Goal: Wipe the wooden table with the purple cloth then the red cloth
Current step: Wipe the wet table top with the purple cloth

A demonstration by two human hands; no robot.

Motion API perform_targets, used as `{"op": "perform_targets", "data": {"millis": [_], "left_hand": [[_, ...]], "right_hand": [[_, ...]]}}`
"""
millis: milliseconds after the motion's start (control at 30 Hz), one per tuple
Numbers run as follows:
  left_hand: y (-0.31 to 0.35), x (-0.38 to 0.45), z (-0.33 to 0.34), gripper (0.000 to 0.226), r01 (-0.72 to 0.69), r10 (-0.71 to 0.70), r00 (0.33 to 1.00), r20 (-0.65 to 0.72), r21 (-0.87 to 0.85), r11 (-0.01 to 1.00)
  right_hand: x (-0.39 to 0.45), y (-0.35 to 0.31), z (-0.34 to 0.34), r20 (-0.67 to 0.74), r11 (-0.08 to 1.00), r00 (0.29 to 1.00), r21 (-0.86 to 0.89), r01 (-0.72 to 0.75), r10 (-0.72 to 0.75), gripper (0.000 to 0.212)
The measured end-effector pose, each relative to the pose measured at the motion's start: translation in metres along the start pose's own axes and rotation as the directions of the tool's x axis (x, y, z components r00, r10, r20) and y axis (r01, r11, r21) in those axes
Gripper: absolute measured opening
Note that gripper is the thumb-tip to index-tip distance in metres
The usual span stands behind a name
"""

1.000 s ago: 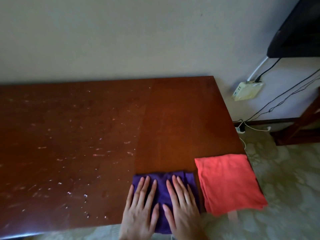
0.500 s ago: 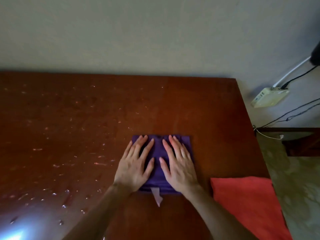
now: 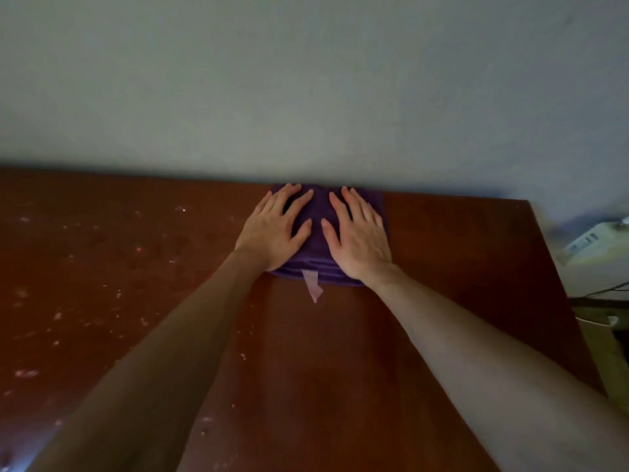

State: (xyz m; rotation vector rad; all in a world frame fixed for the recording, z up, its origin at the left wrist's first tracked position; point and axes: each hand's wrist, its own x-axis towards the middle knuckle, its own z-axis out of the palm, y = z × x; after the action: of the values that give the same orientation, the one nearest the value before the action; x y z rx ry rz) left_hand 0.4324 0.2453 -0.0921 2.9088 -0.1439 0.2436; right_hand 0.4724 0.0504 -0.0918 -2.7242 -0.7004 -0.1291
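Observation:
The folded purple cloth (image 3: 318, 214) lies at the far edge of the wooden table (image 3: 449, 274), against the wall. My left hand (image 3: 275, 231) and my right hand (image 3: 359, 238) press flat on it side by side, fingers spread and both arms stretched forward. A pale label tag (image 3: 312, 287) sticks out of the cloth's near edge. Left of my arms the tabletop is speckled with droplets and specks (image 3: 102, 267). The strip under and right of my arms looks smooth. The red cloth is out of view.
A plain wall (image 3: 306, 97) rises directly behind the table's far edge. The table's right edge runs down at the right. Beyond it a white box (image 3: 594, 243) hangs on the wall, with cables and floor below.
Both hands have pushed the purple cloth from the near edge across the table to the far edge by the wall. The view has moved forward, and the red cloth has left the frame.

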Motion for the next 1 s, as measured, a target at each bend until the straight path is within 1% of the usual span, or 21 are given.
{"op": "perform_targets", "data": {"millis": [133,233,333,467,633,733,833,1000], "left_hand": [[0.006,-0.011,0.001,0.065,0.017,-0.017,1.0,0.016,0.009,1.0],[0.016,-0.047,-0.003,0.066,0.043,-0.043,0.999,0.025,0.002,0.999],[0.028,-0.112,-0.013,0.064,0.047,-0.046,0.998,0.031,-0.017,0.999],[0.046,-0.221,-0.03,0.064,0.038,-0.036,0.998,0.05,-0.036,0.999],[0.074,-0.362,-0.056,0.065,0.048,-0.041,0.994,0.099,-0.064,0.997],[0.089,-0.421,-0.064,0.065,0.07,-0.06,0.991,0.118,-0.08,0.994],[0.096,-0.447,-0.069,0.065,0.072,-0.059,0.989,0.135,-0.095,0.993],[0.09,-0.439,-0.069,0.064,0.078,-0.066,0.986,0.152,-0.079,0.994]], "right_hand": [[-0.01,-0.002,-0.002,0.03,1.0,0.999,-0.01,0.01,-0.01,0.072],[-0.04,-0.014,-0.002,0.024,0.999,0.999,-0.012,0.031,-0.03,0.07],[-0.097,-0.04,-0.001,0.021,0.999,0.999,-0.007,0.041,-0.041,0.066],[-0.203,-0.093,-0.002,-0.019,1.0,1.0,0.004,0.023,-0.023,0.062],[-0.337,-0.158,-0.007,0.003,1.0,1.0,0.008,-0.003,0.003,0.065],[-0.391,-0.181,-0.011,0.017,1.0,1.0,0.013,-0.001,0.0,0.064],[-0.416,-0.194,-0.012,0.032,0.999,0.999,0.018,-0.033,0.033,0.062],[-0.406,-0.191,-0.012,0.059,0.999,0.998,-0.02,-0.034,0.035,0.062]]}}
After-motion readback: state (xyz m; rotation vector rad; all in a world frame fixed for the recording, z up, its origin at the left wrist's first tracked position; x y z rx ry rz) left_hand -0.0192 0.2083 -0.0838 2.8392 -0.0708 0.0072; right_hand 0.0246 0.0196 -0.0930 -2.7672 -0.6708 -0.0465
